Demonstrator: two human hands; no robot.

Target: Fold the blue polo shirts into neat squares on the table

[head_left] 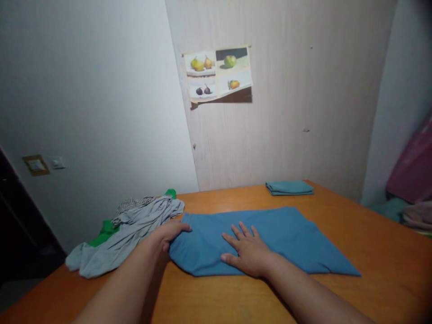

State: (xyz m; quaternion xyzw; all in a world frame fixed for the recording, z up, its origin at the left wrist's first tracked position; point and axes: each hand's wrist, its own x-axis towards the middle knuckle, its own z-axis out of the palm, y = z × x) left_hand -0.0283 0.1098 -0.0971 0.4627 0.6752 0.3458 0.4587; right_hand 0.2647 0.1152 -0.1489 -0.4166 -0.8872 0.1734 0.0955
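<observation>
A blue cloth (pixel 283 234) lies spread on an orange-brown table (pixel 199 301), directly in front of the person. The left hand (pixel 170 233) grasps its left edge, thumb on top and the other fingers mostly hidden underneath. The right hand (pixel 249 253) grips nothing — it rests palm down near the middle of the cloth, fingers spread. Just left of the cloth is a rumpled heap of grey clothes (pixel 135 238) (bits of green show through). At the table's far edge sits a folded teal cloth (pixel 290 189); above, a fruit poster (pixel 218 74) hangs on the wall.
</observation>
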